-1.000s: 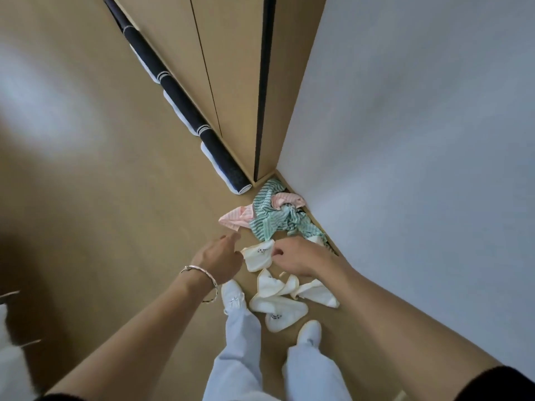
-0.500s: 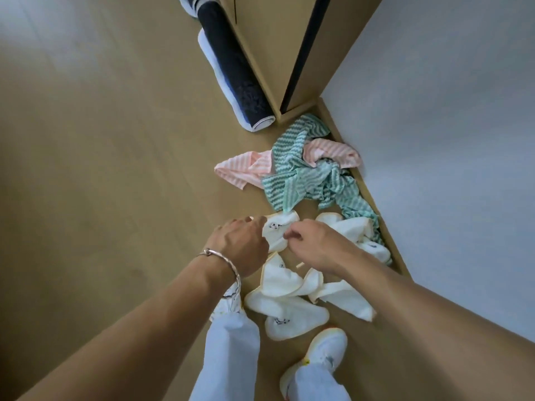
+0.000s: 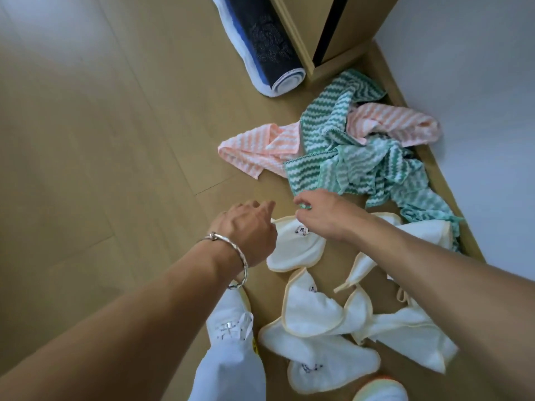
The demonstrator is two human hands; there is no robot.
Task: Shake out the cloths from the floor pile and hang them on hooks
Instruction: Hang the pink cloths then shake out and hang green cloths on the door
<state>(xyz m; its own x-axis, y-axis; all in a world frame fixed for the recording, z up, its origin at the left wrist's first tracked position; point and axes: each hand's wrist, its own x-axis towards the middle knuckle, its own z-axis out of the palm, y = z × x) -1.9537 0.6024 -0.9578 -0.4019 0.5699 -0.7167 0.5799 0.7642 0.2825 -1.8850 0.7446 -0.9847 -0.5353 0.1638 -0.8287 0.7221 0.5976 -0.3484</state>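
- The cloth pile lies on the floor along its wall-side edge: a green striped cloth tangled with a pink striped cloth, and white cloths nearer the person's feet.
- The right hand pinches a corner of the green striped cloth at its fingertips.
- The left hand hovers just beside it, fingers loosely bent, holding nothing.
- A rolled mat lies near the corner.

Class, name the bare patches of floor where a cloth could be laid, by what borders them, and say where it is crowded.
Free: the light wooden floor left of the pink striped cloth and the rolled dark mat; a narrow gap among the white yellow-edged cloths. Crowded: the green striped cloths heaped by the grey wall.
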